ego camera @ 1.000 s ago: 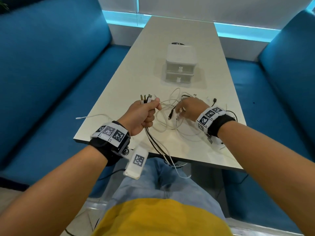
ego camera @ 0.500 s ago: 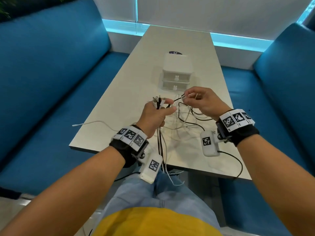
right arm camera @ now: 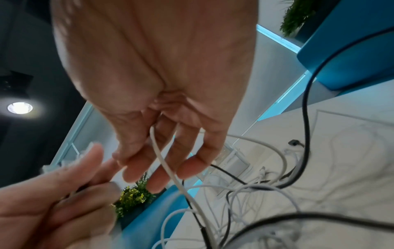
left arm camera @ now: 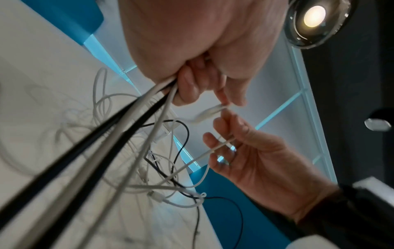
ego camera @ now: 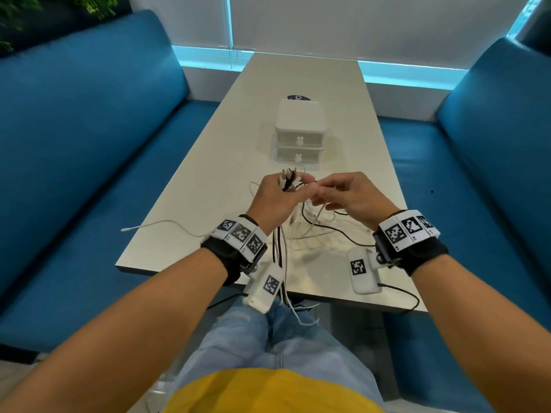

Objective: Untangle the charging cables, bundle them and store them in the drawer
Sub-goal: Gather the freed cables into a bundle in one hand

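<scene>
Left hand (ego camera: 275,198), frame centre-left, grip fisted round several cables (ego camera: 280,245), plugs up. Right hand (ego camera: 354,198) beside it, grip pinching one white cable (left arm camera: 215,148). Tangle (ego camera: 322,231) on counter (ego camera: 208,186); drawer (ego camera: 299,141) above, closed. Early: bundling and storing left.

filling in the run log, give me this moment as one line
left hand: grips cable ends | right hand: pinches white cable | tangle: on table | drawers: closed
</scene>
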`<action>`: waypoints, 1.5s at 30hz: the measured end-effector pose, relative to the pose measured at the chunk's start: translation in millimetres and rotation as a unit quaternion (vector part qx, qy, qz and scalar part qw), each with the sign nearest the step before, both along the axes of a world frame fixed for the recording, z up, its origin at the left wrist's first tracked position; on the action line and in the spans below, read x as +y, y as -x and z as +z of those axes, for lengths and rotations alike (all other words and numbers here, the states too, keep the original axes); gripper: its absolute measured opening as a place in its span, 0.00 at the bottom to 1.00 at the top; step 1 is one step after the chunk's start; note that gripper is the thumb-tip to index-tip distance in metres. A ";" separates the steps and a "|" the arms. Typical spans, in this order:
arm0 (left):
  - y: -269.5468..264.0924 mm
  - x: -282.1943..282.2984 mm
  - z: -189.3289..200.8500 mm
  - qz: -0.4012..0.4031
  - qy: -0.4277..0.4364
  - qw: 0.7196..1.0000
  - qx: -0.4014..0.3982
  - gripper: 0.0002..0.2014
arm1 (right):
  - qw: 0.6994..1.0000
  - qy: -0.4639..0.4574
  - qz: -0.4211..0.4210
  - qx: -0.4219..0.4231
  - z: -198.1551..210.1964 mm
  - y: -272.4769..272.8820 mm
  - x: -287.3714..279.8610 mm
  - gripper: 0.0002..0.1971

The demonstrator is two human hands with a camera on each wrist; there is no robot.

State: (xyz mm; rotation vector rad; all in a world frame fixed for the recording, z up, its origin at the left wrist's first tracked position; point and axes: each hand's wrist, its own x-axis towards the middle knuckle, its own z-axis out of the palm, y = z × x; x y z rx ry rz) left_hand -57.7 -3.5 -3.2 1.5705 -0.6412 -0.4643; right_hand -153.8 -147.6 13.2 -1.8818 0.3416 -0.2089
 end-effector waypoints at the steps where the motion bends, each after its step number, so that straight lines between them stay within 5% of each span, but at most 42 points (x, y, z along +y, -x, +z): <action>1: 2.4 -0.8 -0.1 -0.025 -0.007 1.000 -0.016 0.11 | 1.000 -0.012 -0.005 -0.008 1.5 -1.3 2.0 0.04; 4: 9.1 -6.7 1.2 -0.025 -0.002 1.000 -0.015 0.08 | 1.000 -0.010 -0.018 -0.017 6.1 -7.5 5.4 0.04; 7: -0.2 -7.1 0.5 0.048 -0.039 0.997 0.036 0.03 | 0.989 0.134 -0.028 0.053 1.5 -8.8 -3.3 0.04; 10: -19.5 6.8 -8.0 0.075 -0.069 0.992 0.075 0.04 | 0.914 0.327 -0.089 0.223 -13.2 -1.6 -11.8 0.19; 11: -23.9 12.9 -10.7 0.074 -0.066 0.991 0.087 0.04 | 0.883 0.393 -0.130 0.222 -16.8 0.9 -7.7 0.23; 13: -30.0 24.0 -13.8 0.075 -0.055 0.990 0.108 0.04 | 0.841 0.501 -0.186 0.086 -17.6 0.4 10.6 0.25; 15: -32.9 32.3 -15.8 0.082 -0.046 0.987 0.130 0.04 | 0.854 0.511 -0.097 -0.021 -13.7 -8.4 33.9 0.20; 17: -33.7 38.6 -16.5 0.089 -0.041 0.984 0.149 0.07 | 0.871 0.481 0.089 0.040 -19.4 -19.1 54.8 0.19; 18: -33.0 39.8 -16.0 0.087 -0.035 0.983 0.157 0.09 | 0.855 0.485 0.153 0.103 -25.4 -24.3 60.7 0.21; 20: -31.8 44.5 -15.1 0.083 -0.022 0.982 0.170 0.12 | 0.815 0.525 0.173 0.172 -41.3 -34.5 63.3 0.24; 23: -32.3 51.3 -17.2 0.079 0.001 0.979 0.187 0.14 | 0.798 0.565 0.115 0.175 -49.7 -43.0 58.9 0.13; 26: -34.3 54.5 -21.4 0.083 0.014 0.977 0.198 0.11 | 0.838 0.529 0.068 0.116 -46.2 -43.1 48.8 0.07; 29: -32.5 52.9 -22.3 0.072 0.041 0.970 0.228 0.06 | 0.932 0.362 -0.015 0.005 -32.1 -33.2 43.8 0.06; 31: -27.9 48.8 -23.2 0.040 0.078 0.967 0.239 0.11 | 0.965 0.257 -0.041 -0.037 -20.7 -25.7 48.9 0.05; 34: -14.0 37.7 -23.0 -0.019 0.117 0.969 0.217 0.14 | 0.974 0.221 -0.023 -0.035 -22.1 -20.6 60.4 0.07; 37: -0.2 24.8 -20.6 0.009 0.081 0.983 0.163 0.02 | 0.979 0.199 0.006 -0.042 -30.2 -18.1 66.6 0.10; 40: 0.4 18.2 -17.1 0.086 0.043 0.981 0.169 0.19 | 0.988 0.150 0.014 -0.039 -35.8 -12.6 71.2 0.06; 45: 4.6 18.9 -10.9 0.075 0.004 0.989 0.126 0.24 | 0.993 0.111 0.005 -0.044 -38.7 -4.4 62.3 0.06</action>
